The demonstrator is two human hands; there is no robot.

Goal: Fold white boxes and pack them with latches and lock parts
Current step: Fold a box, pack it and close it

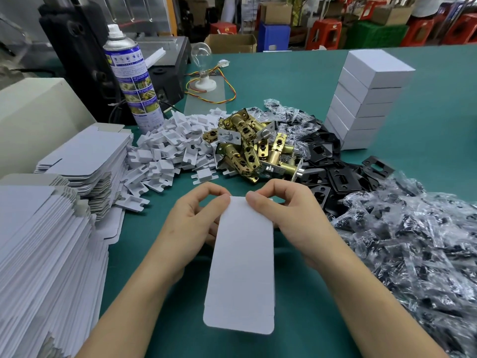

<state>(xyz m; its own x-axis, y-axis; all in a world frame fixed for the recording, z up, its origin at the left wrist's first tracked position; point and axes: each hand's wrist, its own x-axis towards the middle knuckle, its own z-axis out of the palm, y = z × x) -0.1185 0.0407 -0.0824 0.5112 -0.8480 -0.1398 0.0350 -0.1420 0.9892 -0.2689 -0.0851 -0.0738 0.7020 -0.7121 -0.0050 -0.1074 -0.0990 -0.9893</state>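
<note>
Both hands pinch the far end of a flat white box blank [245,267]. The left hand [196,215] curls thumb and forefinger at its far left corner, and the right hand [281,210] does the same at the far right corner. The blank lies lengthwise between the forearms, over the green counter [160,254], its rounded near end toward the person.

Just beyond the hands sits a pile of brass latches [247,143]. A heap of small white card inserts [167,153] lies to its left and black strike plates [330,171] to its right. Clear bags of small parts [413,241] spread along the right side. Stacks of flat blanks [38,241] fill the left edge. Farther back on the right stands a stack of folded white boxes [366,99], and on the left a spray can [131,81] stands upright, with a light bulb [201,58] behind it.
</note>
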